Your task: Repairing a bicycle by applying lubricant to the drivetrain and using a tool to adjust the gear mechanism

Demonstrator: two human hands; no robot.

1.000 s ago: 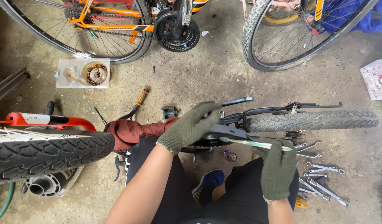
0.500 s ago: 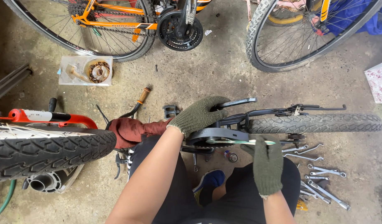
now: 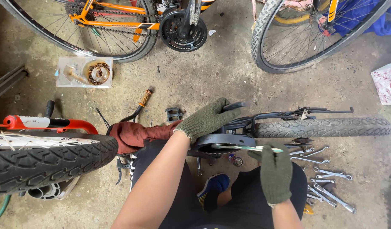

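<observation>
A small bicycle lies upside down in front of me, its rear wheel [image 3: 322, 126] to the right and front wheel [image 3: 42, 163] to the left. My gloved left hand [image 3: 206, 118] grips the black frame and chain guard [image 3: 221, 140] near the crank. My gloved right hand [image 3: 275, 171] holds a thin light-coloured tool [image 3: 246, 148] that reaches left along the chain guard. A dark red rag [image 3: 134, 135] covers the saddle area.
Several wrenches [image 3: 327, 182] lie on the concrete at the right. A loose pedal [image 3: 173, 114] and a screwdriver [image 3: 140, 106] lie ahead. A tray with a coiled part [image 3: 84, 72] sits at the left. Two upright bicycle wheels, one [image 3: 93, 29] left and one [image 3: 305, 38] right, stand beyond.
My left hand has shifted slightly left on the frame. My right hand has risen and closed on the thin tool along the chain guard.
</observation>
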